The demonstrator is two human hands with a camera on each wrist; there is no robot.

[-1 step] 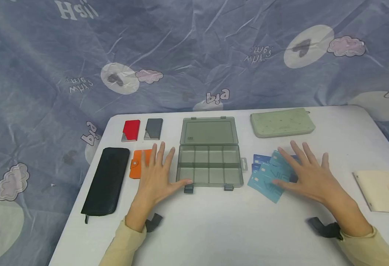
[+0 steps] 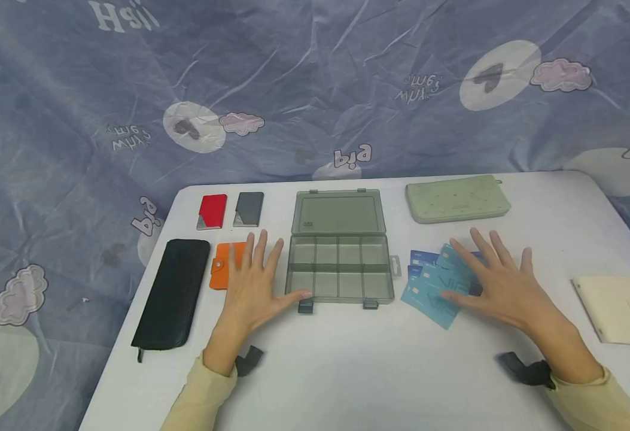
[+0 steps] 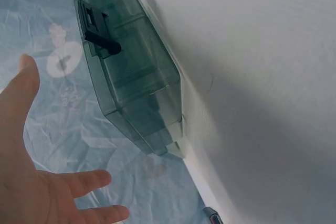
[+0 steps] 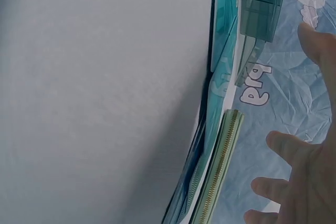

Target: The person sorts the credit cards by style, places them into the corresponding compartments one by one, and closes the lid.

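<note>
My left hand [image 2: 251, 297] is spread flat with straight fingers, holding nothing. It overlaps the orange snap card holder [image 2: 220, 269], and its thumb is near the front left corner of a translucent grey-green divided box [image 2: 325, 284]. In the left wrist view the thumb is apart from the box [image 3: 139, 72] and its dark latch [image 3: 97, 27]. The box lid [image 2: 341, 212] is tilted back, exposing several compartments with nothing in them. My right hand [image 2: 508, 293], also spread and holding nothing, hovers over fanned blue cards [image 2: 435, 293], partly hiding them; in the right wrist view the cards [image 4: 223, 72] lie below it.
A black zip wallet [image 2: 172, 296] lies at the left, with red [image 2: 213, 211] and grey [image 2: 249, 209] card cases behind it. The green zip pouch [image 2: 457, 200] is at the back right, and a cream notebook-like cover [image 2: 616, 310] at the far right. A patterned blue sheet [image 2: 293, 90] hangs behind the white table [image 2: 368, 365].
</note>
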